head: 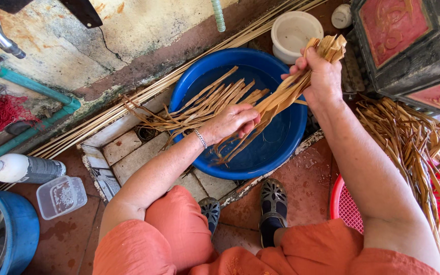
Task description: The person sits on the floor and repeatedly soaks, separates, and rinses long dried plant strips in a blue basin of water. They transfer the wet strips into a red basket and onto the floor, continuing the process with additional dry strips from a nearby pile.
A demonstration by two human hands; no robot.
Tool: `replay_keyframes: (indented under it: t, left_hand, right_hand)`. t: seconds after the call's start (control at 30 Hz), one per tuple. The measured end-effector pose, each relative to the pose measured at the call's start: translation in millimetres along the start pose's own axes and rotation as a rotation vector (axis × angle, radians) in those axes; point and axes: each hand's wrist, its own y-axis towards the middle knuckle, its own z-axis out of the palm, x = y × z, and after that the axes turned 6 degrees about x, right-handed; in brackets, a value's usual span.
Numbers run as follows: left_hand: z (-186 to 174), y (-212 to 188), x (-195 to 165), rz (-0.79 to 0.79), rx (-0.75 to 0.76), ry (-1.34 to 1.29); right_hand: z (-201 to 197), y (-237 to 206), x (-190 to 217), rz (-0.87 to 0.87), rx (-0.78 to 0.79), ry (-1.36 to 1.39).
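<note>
Leaf strips (281,97), long, dry and tan, were bunched in both hands over the blue basin (286,147). The right hand (322,76) was clenched round the top of the bundle, the cut ends fanning out above the fist near the white bucket (294,31). The left hand (230,122), a thin bracelet at its wrist, was curled round the same bundle lower down, fingers wrapped, the loose tails hanging below it toward the water.

More strips (199,107) lay draped over the basin's far rim, their tips trailing onto the tiled drain recess (128,153). Those looked most likely to slip: a tug on the held bunch could have dragged them off the rim and into the drain, since they seemed to lie tangled with it. The grip itself seemed another weak point. Wet, the strips would probably have turned slick, and a bunch so splayed at the top might have shed single pieces. Twisting them hard while dry could have cracked them.

A heap of dry strips (408,137) filled the red basket (347,209) at the right, close enough for an elbow to knock. Sandalled feet (273,198) stood at the basin's near edge, where spilled water might have made the floor slippery. A clear plastic tub (61,196) and a bottle (24,168) lay at the left, well apart.
</note>
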Motion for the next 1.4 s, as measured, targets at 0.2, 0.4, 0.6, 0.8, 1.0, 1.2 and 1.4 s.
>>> replay_keyframes:
  t: [0.2,0.4,0.6,0.8,1.0,1.2,1.4]
  left_hand:
    - [28.5,4.2,-5.4,0.054,-0.003,0.074]
    - [43.3,-2.2,-9.4,-0.033,-0.051,0.092]
    - [49.2,-37.7,-4.5,-0.073,-0.014,0.089]
    - [46.0,-62.0,9.5,-0.113,0.006,0.146]
    - [18.9,-110.8,49.0,-0.149,0.037,0.377]
    - [-19.9,-93.2,80.9,-0.501,0.018,1.246]
    - [-10.7,-7.1,29.8,0.254,-0.284,0.91]
  right_hand:
    - [-22.8,26.1,-9.6,0.017,-0.208,-0.028]
    - [-65.9,62.7,-2.6,0.024,-0.365,0.132]
    - [-110.1,66.4,24.2,-0.123,-0.646,0.159]
    - [-141.5,63.7,35.4,-0.151,-0.764,0.156]
    - [-168.2,49.4,44.7,-0.25,-0.745,0.06]
    - [-116.7,20.8,42.9,-0.241,-0.491,0.0]
    - [11.8,-23.1,20.7,-0.116,0.098,0.054]
